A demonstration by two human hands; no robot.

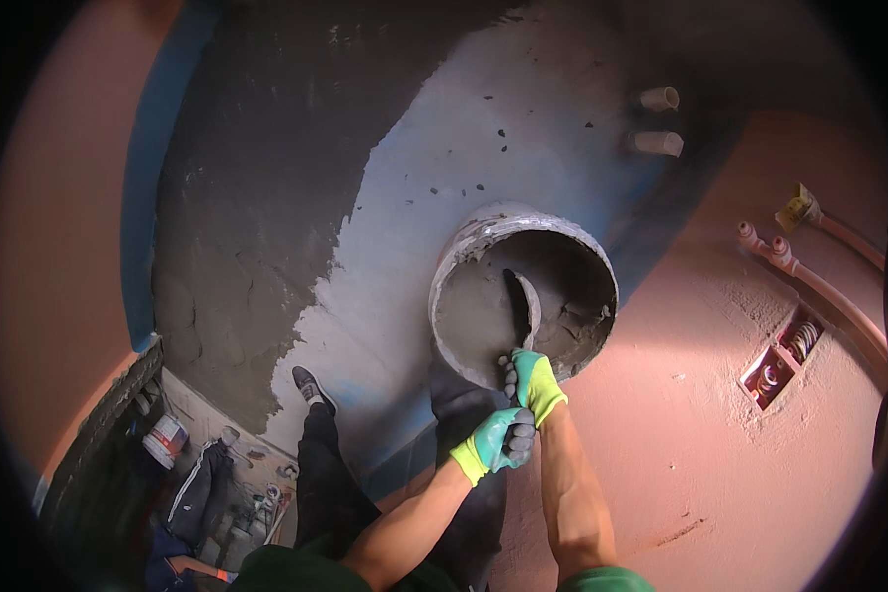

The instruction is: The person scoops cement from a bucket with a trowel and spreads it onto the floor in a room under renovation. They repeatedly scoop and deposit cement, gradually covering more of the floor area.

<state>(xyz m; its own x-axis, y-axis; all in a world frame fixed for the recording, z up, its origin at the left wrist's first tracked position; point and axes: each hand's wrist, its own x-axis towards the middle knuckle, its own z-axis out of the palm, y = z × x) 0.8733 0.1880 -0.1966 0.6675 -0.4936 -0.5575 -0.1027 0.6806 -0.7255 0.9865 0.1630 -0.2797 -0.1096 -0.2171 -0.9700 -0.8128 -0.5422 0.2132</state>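
Observation:
A round bucket [503,223], crusted with dried grey mix, stands in the middle of the view. Wet grey mortar [472,308] lies in it, heaped along the left side. Inside the bucket is a tool with a curved, mortar-coated blade [529,301], its edge facing up. My right hand [535,383], in a green and grey work glove, is closed round the tool's handle at the near rim. Just below it my left hand [501,441], gloved alike, is closed in a fist. Whatever its fingers hold is hidden.
Dark grey coating [237,197] covers the floor's left part; the pale floor [434,148] shows beside it. Two pipe stubs [658,143] stick up at the back right. Pipes [809,276] and a red recessed box [781,357] are on the pink wall. Another person [199,493] is beyond the lower-left opening.

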